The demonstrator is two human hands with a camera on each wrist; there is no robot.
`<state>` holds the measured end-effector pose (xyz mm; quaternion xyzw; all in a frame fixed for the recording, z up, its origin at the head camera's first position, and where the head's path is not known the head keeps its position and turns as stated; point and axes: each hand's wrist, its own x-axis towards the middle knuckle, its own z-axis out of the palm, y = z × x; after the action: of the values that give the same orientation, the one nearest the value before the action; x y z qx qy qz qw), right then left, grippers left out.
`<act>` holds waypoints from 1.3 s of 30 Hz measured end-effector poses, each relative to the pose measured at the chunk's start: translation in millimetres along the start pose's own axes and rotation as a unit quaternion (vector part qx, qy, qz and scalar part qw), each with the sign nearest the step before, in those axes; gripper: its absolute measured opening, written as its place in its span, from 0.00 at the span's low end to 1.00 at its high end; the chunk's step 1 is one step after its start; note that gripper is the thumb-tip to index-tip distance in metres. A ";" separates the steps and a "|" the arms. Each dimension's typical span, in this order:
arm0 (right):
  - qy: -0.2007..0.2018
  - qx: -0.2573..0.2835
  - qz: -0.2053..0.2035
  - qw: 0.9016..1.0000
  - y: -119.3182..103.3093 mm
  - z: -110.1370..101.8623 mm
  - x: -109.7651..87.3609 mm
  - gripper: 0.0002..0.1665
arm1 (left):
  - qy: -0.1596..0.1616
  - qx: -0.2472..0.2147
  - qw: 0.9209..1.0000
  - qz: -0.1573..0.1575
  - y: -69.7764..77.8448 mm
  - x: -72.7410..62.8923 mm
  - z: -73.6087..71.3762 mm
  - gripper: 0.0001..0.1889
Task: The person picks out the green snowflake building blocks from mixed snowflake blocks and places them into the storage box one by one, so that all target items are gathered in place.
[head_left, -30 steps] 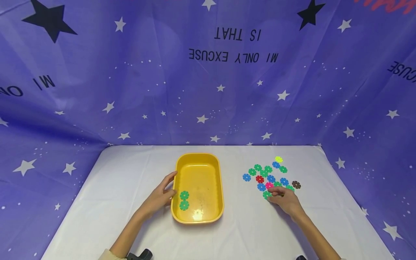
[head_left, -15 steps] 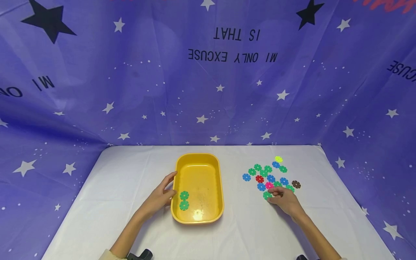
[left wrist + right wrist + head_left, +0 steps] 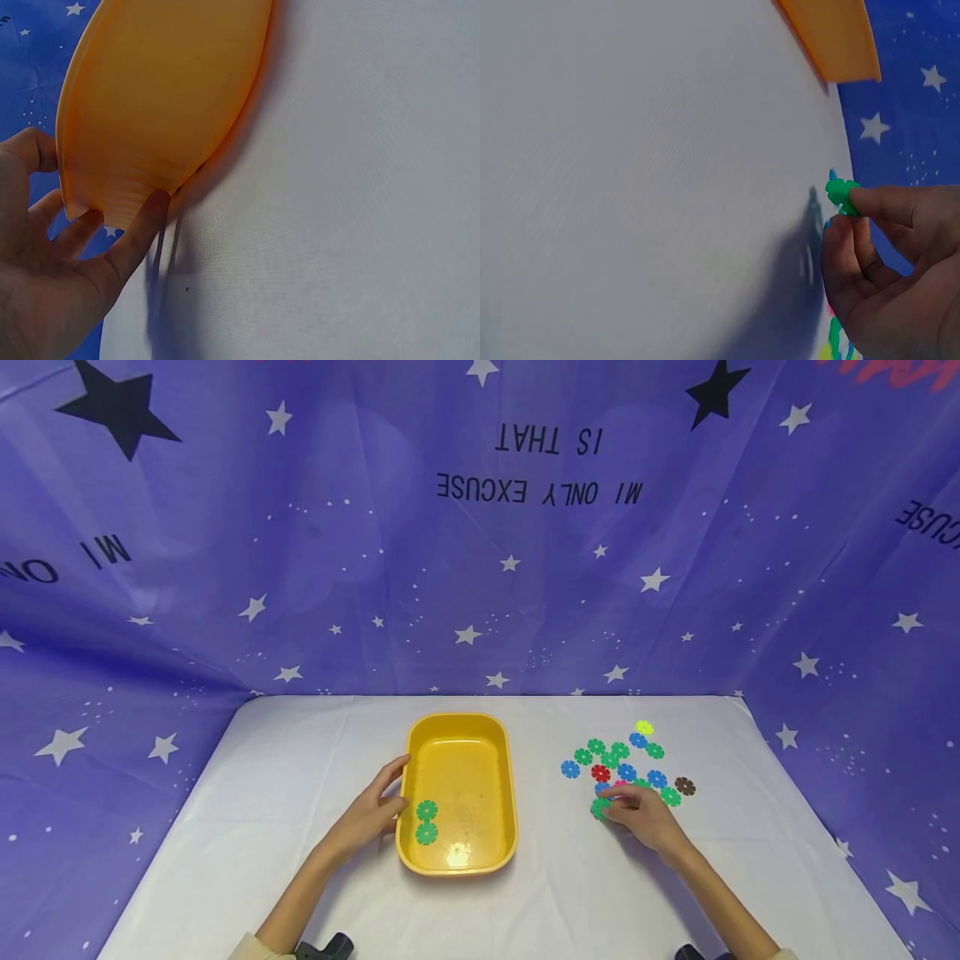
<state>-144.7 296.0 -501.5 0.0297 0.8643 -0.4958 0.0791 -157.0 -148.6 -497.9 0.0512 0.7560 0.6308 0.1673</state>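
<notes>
In the head view my left hand (image 3: 369, 816) grips the left side of a yellow plastic tray (image 3: 468, 781). The left wrist view shows thumb and fingers spread against the tray's outer wall (image 3: 150, 112). Two green notched discs (image 3: 427, 822) lie in the tray, at its lower left. My right hand (image 3: 647, 817) pinches another green notched disc (image 3: 840, 193) between thumb and fingertips, at the near edge of the loose discs. Behind those fingers, a pink disc and a blue disc (image 3: 602, 788) are partly hidden.
Several notched discs lie spread right of the tray: a red disc (image 3: 601, 773), a brown disc (image 3: 685, 786), a yellow disc (image 3: 644, 727), plus green and blue ones. White cloth (image 3: 547, 877) covers the table. A purple star-patterned curtain (image 3: 480, 593) surrounds its back and sides.
My right hand has shifted slightly left, and the green disc has moved with it in its pinch. The left hand and the tray stay put.
</notes>
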 end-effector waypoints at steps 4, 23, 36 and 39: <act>-0.028 0.045 -0.026 0.998 -19.2 9.3 3.1 0.17 | 0.002 0.004 1.000 0.000 1.1 0.3 0.8 0.37; -0.139 0.133 -0.085 0.978 -133.0 79.3 35.9 0.18 | 0.007 0.014 1.000 0.001 -1.7 1.2 0.8 0.37; -0.161 0.155 -0.054 0.973 -170.8 127.9 63.8 0.16 | -0.002 -0.003 1.000 0.000 2.1 0.7 0.6 0.37; -0.161 0.160 -0.048 0.973 -170.8 138.2 70.3 0.16 | -0.004 -0.002 1.000 0.002 1.9 0.9 -0.1 0.37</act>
<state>-221.4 88.5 -436.1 -0.0800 0.7503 -0.6288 0.1875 -158.2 -148.0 -496.1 0.0545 0.7539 0.6325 0.1691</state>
